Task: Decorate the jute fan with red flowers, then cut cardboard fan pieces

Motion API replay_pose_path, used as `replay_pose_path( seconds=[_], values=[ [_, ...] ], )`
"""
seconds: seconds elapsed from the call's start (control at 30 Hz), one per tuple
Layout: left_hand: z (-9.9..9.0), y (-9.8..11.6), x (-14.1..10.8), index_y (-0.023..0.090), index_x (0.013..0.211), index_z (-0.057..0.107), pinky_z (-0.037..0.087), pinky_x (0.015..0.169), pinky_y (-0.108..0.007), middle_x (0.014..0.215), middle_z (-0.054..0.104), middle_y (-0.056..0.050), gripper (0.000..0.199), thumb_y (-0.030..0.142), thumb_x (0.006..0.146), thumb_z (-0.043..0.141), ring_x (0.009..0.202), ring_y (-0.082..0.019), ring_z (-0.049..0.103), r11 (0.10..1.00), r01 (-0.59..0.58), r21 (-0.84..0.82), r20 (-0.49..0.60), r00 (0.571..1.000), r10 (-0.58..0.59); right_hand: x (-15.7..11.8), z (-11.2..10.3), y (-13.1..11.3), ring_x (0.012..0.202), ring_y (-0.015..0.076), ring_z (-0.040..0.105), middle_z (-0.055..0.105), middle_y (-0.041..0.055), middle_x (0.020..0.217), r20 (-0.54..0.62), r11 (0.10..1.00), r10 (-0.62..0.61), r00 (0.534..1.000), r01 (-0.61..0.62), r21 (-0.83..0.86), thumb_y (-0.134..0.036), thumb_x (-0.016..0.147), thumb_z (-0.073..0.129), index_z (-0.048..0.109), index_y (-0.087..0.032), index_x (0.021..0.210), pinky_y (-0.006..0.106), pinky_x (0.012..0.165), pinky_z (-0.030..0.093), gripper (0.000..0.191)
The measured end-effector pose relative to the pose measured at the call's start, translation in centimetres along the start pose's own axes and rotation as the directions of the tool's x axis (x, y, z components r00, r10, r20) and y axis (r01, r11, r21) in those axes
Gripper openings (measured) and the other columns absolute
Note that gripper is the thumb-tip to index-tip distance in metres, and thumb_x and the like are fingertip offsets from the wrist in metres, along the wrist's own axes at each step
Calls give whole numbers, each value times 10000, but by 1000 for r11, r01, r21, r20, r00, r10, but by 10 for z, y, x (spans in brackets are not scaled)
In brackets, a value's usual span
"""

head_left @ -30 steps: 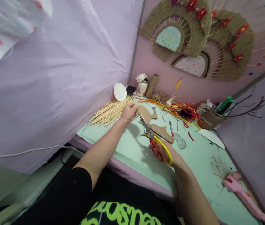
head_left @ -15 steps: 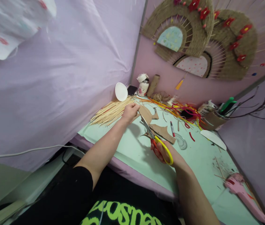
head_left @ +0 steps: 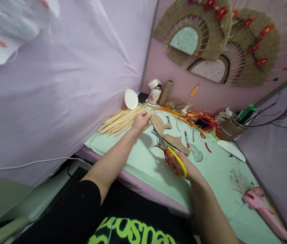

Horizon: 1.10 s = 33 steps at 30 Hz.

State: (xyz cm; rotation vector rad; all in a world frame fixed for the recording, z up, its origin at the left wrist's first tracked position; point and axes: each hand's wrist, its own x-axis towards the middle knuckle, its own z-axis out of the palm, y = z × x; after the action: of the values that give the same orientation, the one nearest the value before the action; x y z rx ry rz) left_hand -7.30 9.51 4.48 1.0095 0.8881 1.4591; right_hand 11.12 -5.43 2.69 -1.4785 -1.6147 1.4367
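Note:
My left hand point(head_left: 141, 122) pinches the left edge of a brown cardboard piece point(head_left: 158, 123) with a rounded outline, held a little above the table. In my right hand point(head_left: 176, 163) are scissors point(head_left: 161, 138) with one yellow handle and one red handle. Their blades point up and left to the cardboard's edge, close to my left fingertips. The blades look nearly closed. Below lie cardboard offcuts point(head_left: 176, 142) with ragged edges. A marker pen point(head_left: 186, 139) and a clear protractor point(head_left: 196, 153) rest just right of them.
Thin wooden sticks point(head_left: 120, 122) are heaped at left, beside a white bowl point(head_left: 131, 99). Coloured cords point(head_left: 184, 117) run along the back. A brown holder point(head_left: 231, 130) with pens and twigs stands at right, a pink glue gun point(head_left: 265, 210) nearer. A white cable point(head_left: 44, 162) hangs at left.
My right fingers have closed on the scissor handles, bringing the red handle closer to the yellow one. My left hand and the cardboard have barely moved.

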Motion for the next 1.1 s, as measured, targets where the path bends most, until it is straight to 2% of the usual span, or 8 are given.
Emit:
replay_pose_path(
  seconds=[0.2, 0.37, 0.57, 0.77, 1.0, 1.1],
  values=[
    [0, -2, 0, 166, 545, 461, 127, 403, -180, 435, 354, 84, 177, 140, 680, 572, 371, -24, 235, 1000, -7, 11, -2, 1000, 7, 1, 0, 2, 319, 67, 331, 368, -74, 451, -8, 1000, -3, 1000, 3, -1, -693, 801, 478, 518, -185, 747, 191, 297, 274, 512],
    [0, 2, 1, 163, 539, 463, 118, 396, -173, 426, 325, 91, 188, 117, 685, 573, 359, -20, 222, 1000, 22, -12, 5, 1000, -22, 2, 3, 3, 346, 62, 320, 388, -74, 499, 24, 997, -67, 997, 66, 28, -765, 799, 426, 535, -166, 859, 203, 326, 284, 612],
    [4, 4, -5, 163, 522, 454, 123, 389, -170, 414, 319, 86, 200, 85, 690, 531, 344, -18, 235, 999, 25, -24, 52, 998, -24, 2, 5, 0, 375, 69, 316, 395, -72, 516, 37, 995, -89, 995, 87, 53, -817, 767, 412, 522, -163, 913, 216, 342, 312, 679],
    [6, 3, -6, 164, 523, 450, 115, 391, -172, 417, 318, 88, 209, 104, 689, 562, 344, -14, 234, 999, 29, -21, 75, 997, -28, 2, 3, 2, 353, 75, 361, 418, -61, 484, 43, 993, -114, 993, 114, -6, -802, 803, 367, 526, -167, 838, 215, 346, 304, 655],
    [6, -4, -6, 166, 527, 458, 145, 394, -173, 408, 347, 85, 206, 128, 694, 573, 346, -21, 260, 999, 29, 18, 124, 992, -31, 3, 4, 4, 326, 68, 339, 397, -64, 477, -14, 1000, -18, 1000, 18, -21, -720, 818, 424, 518, -182, 757, 201, 310, 287, 550],
    [5, -4, -3, 164, 547, 466, 177, 401, -164, 423, 383, 83, 211, 142, 714, 593, 358, -21, 291, 999, 48, -5, 40, 998, -48, 4, 1, 6, 347, 73, 361, 402, -61, 493, 6, 998, -7, 1000, 7, -55, -691, 825, 443, 537, -176, 791, 199, 324, 296, 525]
  ],
)
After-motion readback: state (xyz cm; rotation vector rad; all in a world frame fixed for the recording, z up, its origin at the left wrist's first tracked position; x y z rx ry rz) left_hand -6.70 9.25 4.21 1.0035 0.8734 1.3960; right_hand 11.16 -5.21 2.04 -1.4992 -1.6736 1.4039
